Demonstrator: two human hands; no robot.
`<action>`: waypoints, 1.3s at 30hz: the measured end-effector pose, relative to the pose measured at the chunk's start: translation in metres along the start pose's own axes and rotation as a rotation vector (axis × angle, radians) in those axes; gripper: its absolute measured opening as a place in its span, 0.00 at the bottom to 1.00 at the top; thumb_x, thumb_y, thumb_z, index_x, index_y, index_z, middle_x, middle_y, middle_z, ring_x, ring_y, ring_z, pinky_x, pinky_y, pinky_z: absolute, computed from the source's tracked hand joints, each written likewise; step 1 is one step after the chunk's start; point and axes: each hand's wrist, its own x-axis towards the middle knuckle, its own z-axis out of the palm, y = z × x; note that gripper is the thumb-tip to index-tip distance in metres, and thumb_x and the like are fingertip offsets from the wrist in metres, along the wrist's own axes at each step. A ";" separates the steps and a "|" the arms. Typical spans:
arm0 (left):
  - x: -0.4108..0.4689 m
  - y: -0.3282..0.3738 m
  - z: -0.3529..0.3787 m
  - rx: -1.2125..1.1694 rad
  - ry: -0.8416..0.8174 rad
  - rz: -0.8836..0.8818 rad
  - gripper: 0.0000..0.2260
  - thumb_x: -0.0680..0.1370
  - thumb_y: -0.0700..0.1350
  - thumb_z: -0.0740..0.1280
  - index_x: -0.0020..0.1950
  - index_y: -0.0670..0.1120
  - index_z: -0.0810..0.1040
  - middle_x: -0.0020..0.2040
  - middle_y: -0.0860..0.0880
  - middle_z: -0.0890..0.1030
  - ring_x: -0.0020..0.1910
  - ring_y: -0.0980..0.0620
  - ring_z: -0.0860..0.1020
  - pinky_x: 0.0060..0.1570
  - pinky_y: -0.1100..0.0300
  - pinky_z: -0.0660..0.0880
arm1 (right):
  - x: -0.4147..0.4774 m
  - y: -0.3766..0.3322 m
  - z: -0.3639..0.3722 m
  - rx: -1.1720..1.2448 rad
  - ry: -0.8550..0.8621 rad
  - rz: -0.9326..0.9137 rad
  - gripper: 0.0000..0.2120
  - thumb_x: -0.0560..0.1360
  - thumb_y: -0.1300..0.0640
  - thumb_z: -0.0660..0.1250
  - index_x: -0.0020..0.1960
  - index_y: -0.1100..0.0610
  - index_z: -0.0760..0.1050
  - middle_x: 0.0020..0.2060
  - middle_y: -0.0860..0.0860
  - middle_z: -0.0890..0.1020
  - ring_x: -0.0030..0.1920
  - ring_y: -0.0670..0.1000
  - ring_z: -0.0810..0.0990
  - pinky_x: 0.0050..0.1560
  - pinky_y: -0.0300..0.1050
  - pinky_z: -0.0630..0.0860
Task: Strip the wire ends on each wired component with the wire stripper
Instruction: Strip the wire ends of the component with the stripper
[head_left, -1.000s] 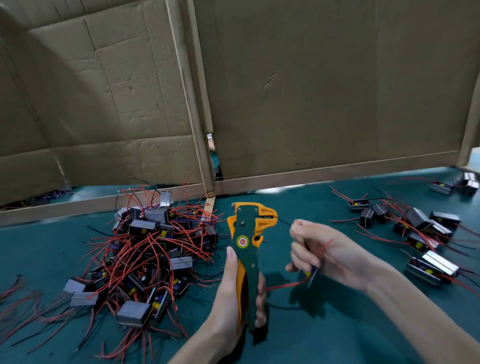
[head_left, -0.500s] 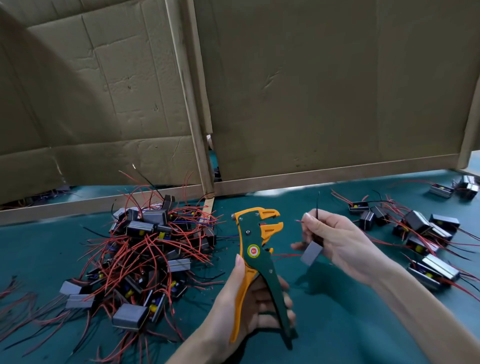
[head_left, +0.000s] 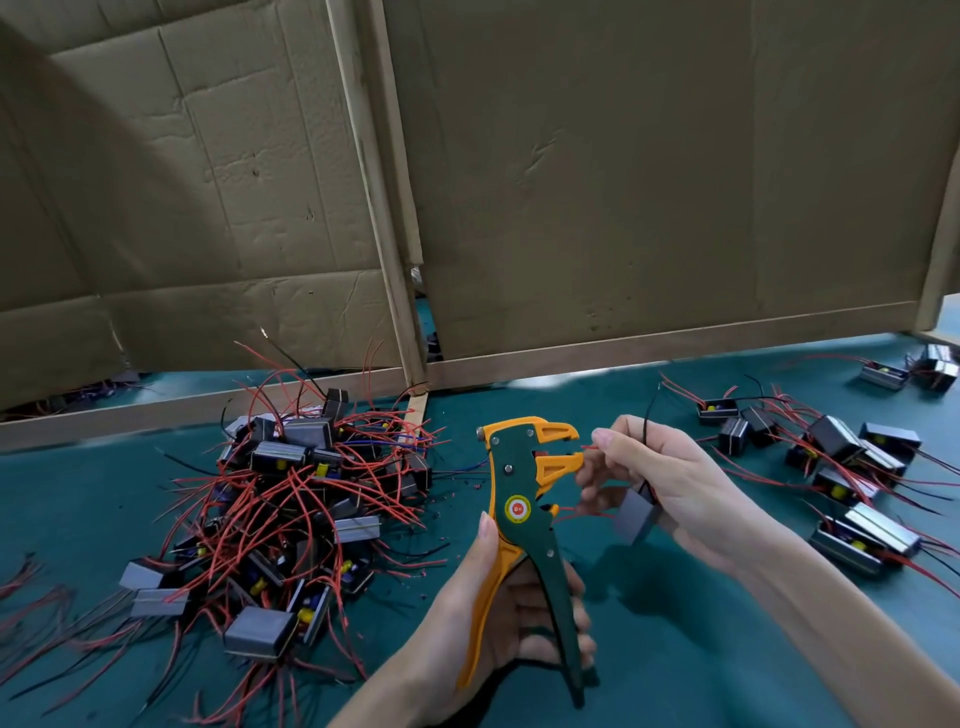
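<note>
Centre frame: left hand gripped the plastic wire stripper by its splayed handles; right hand pinched a thin red wire.

Your wire stripper was dark green with orange jaws, one orange handle and a red-and-yellow round badge. The component beside it was grey, with one red wire and one black wire. The bench was teal, the cardboard brown, the pile grey, black and tangled red.

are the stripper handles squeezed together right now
No, the handles of the wire stripper stand spread apart in the left hand, and its jaws are open.
</note>
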 end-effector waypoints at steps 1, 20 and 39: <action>0.000 0.000 0.000 0.003 -0.006 0.000 0.38 0.67 0.74 0.65 0.57 0.40 0.79 0.50 0.39 0.82 0.50 0.40 0.81 0.52 0.47 0.75 | 0.000 0.000 0.000 0.003 -0.002 0.002 0.11 0.74 0.56 0.64 0.37 0.62 0.68 0.32 0.58 0.80 0.31 0.52 0.78 0.38 0.50 0.82; 0.000 -0.001 0.024 0.057 0.197 0.164 0.34 0.70 0.71 0.52 0.35 0.40 0.78 0.30 0.39 0.76 0.27 0.44 0.76 0.29 0.57 0.75 | 0.004 0.011 0.000 -0.102 -0.021 -0.013 0.14 0.74 0.51 0.64 0.39 0.62 0.70 0.33 0.51 0.78 0.35 0.48 0.76 0.44 0.44 0.77; 0.012 0.006 0.013 -0.326 0.214 0.057 0.36 0.67 0.69 0.58 0.40 0.34 0.82 0.39 0.33 0.78 0.36 0.37 0.80 0.44 0.43 0.79 | 0.107 -0.037 0.150 -0.757 -0.325 0.103 0.46 0.69 0.37 0.71 0.75 0.59 0.56 0.72 0.58 0.61 0.70 0.57 0.65 0.71 0.55 0.64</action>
